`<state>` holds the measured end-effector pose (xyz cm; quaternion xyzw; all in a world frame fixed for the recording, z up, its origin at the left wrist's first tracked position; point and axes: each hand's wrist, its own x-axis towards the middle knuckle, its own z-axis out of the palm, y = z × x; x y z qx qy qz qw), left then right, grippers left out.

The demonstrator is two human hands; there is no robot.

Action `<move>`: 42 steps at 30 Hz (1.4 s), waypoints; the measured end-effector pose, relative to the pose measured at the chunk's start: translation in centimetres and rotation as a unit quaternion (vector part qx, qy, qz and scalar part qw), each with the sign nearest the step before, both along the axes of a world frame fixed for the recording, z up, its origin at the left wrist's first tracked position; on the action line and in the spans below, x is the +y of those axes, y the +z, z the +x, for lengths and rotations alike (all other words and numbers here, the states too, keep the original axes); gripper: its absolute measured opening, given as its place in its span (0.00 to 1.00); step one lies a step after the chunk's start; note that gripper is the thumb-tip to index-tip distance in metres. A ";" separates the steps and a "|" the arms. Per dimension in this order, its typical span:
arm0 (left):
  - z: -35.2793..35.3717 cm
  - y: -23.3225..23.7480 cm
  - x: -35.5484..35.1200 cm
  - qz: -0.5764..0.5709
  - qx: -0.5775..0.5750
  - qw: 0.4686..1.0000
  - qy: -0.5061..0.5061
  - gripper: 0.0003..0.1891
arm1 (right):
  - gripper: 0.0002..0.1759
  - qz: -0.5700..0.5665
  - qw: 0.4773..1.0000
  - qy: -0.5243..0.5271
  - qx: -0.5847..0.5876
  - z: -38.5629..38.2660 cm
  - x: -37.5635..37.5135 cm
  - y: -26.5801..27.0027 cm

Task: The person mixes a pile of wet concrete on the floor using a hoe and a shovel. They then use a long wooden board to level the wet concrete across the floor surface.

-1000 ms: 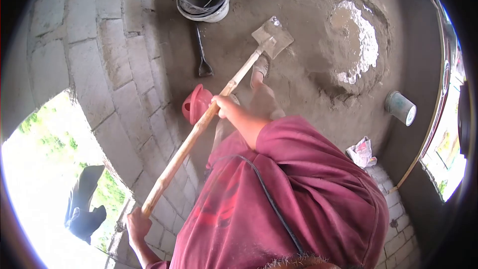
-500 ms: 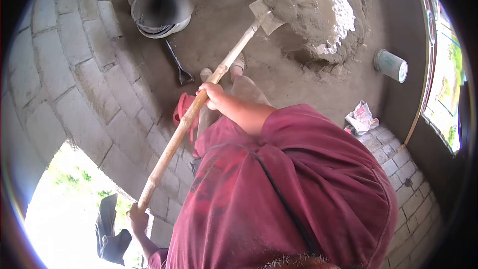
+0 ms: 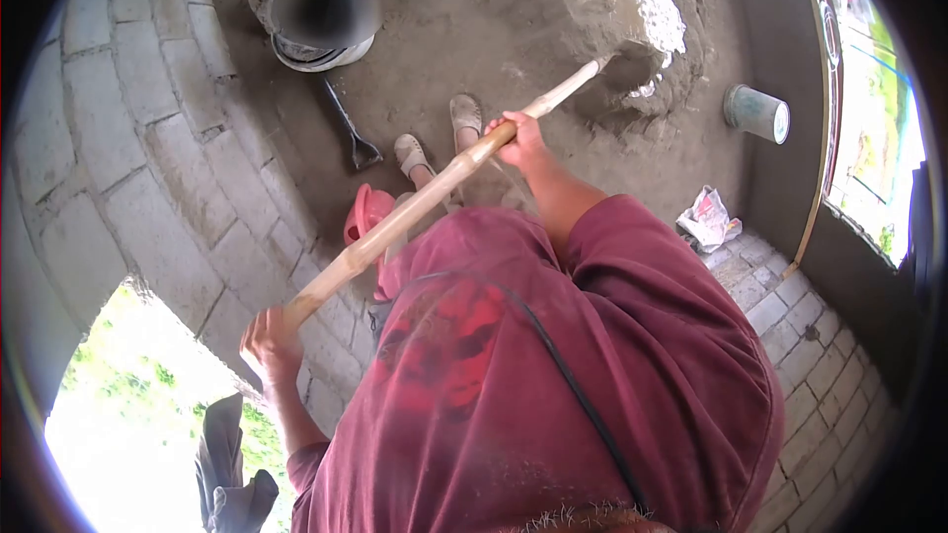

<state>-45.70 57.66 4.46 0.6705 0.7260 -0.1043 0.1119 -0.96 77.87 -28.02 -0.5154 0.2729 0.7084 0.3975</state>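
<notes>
**Both My Hands Were Wrapped Round a Wooden Handle (image 3: 395,229) That Ran into Grey Mix**

Taking the clock from the middle of my view, a wall of pale blocks (image 3: 109,118) filled the far left, from ten o'clock down to a bright opening. At half past seven a dark cloth (image 3: 225,454) hung beside that opening. My left hand (image 3: 272,343) was at eight o'clock, its fingers clamped round the near end of the handle. Toward eleven stood a bucket (image 3: 331,57), its inside blurred to black, with a dark tool (image 3: 346,123) lying on the floor (image 3: 425,49) just below it. At nine a red plastic thing (image 3: 367,207) sat partly behind the handle, and my shoes (image 3: 411,155) were planted a little above it.

My right hand (image 3: 521,141), at one o'clock, had its fingers closed round the handle farther along. The handle slanted from eight o'clock up to one, where its far end met the grey mound (image 3: 696,49) beside a patch of white powder (image 3: 664,10); I couldn't make out its tip. At three lay a crumpled white bag (image 3: 709,220), and at two a greenish bucket (image 3: 756,114) was tipped on its side near the right wall (image 3: 760,20).
</notes>
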 end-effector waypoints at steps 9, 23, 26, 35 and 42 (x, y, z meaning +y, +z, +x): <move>2.5 -2.9 -1.6 0.110 0.005 0.993 -0.036 0.15 | 0.11 0.159 0.981 -0.108 -0.022 5.4 0.8 3.3; -6.7 2.4 -12.1 -0.144 -0.084 0.973 0.159 0.09 | 0.09 0.018 0.986 0.151 -0.068 -14.1 -1.1 -0.8; -9.8 5.0 -16.0 -0.186 -0.076 0.954 0.223 0.11 | 0.09 -0.015 0.972 0.226 -0.071 -21.7 -4.3 -2.2; -6.6 13.3 -8.6 -0.274 -0.009 0.889 0.366 0.10 | 0.07 -0.103 0.931 0.350 0.000 -28.9 -3.9 -2.8; -2.8 8.7 5.4 -0.273 -0.035 0.917 0.289 0.15 | 0.09 -0.117 0.942 0.308 -0.060 -21.6 9.1 -7.4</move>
